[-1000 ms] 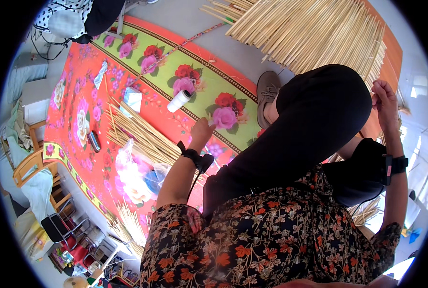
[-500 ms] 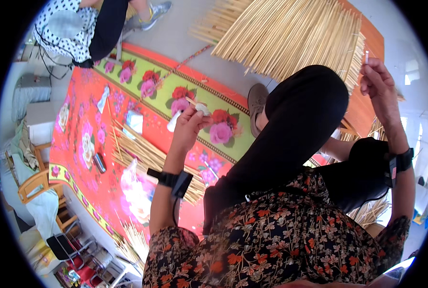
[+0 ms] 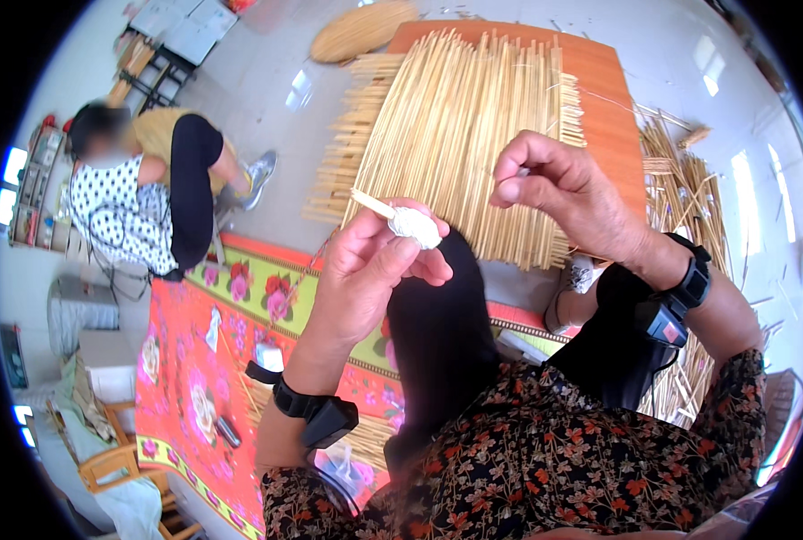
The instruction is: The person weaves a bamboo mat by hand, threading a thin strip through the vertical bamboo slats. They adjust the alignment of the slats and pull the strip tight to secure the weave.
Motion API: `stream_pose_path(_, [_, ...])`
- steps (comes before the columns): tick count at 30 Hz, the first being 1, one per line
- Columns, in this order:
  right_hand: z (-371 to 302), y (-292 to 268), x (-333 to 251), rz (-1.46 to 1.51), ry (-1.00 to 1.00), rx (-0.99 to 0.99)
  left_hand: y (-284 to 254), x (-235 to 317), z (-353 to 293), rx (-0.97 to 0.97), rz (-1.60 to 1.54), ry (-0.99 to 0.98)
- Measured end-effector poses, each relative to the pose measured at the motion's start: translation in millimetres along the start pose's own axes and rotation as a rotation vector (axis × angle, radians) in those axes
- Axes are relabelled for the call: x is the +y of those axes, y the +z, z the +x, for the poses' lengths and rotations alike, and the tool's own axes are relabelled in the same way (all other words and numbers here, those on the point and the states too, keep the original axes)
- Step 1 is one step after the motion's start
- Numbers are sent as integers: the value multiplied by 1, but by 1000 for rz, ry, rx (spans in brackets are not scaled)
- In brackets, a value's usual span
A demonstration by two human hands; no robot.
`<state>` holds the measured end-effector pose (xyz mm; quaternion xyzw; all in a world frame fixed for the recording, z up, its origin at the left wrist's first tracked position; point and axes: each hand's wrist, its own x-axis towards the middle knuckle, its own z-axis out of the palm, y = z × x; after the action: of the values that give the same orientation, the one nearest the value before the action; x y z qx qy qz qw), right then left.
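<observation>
A short pale stick with a white wad of thread (image 3: 414,226) wound on it is pinched in my left hand (image 3: 365,279), the stick end pointing up and left. My right hand (image 3: 554,189) is raised to the right of it, thumb and fingertips pressed together. Whatever those fingertips hold is too small to make out. Behind both hands lies a mat of pale reed stalks (image 3: 455,126), laid side by side on an orange-brown board (image 3: 604,117).
A red floral cloth (image 3: 176,342) covers the floor at left, with a bundle of stalks (image 3: 370,441) and a dark cylinder (image 3: 228,432) on it. Loose stalks (image 3: 689,198) lie at right. Another person (image 3: 118,207) sits at far left. My dark-clad knee (image 3: 437,315) is below my hands.
My view has swung up toward the mat. Both hands have come closer together in front of me, the right one inward from the far right. The wound stick stays in my left hand.
</observation>
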<state>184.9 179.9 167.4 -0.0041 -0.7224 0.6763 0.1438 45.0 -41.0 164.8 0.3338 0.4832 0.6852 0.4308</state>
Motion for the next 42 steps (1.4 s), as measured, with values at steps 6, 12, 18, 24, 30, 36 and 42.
stream_pose_path(6, [-12,-30,-5,14,-34,133,34,-9,72,-131,-64,-94])
stream_pose_path(12, [-26,-67,4,45,37,312,64,-22,118,-211,-14,-194])
stream_pose_path(18, [-35,-81,13,21,59,390,70,-43,142,-223,-26,-188])
stream_pose_path(24, [-37,-79,20,-266,23,425,68,-63,156,-222,-72,-204])
stream_pose_path(30, [-31,-85,23,-423,-3,430,68,-67,163,-219,-113,-255])
stream_pose_path(36, [-24,-82,23,-378,44,391,61,-67,161,-186,-102,-250])
stream_pose_path(42, [-19,-85,21,-455,33,316,57,-70,156,-167,-51,-219])
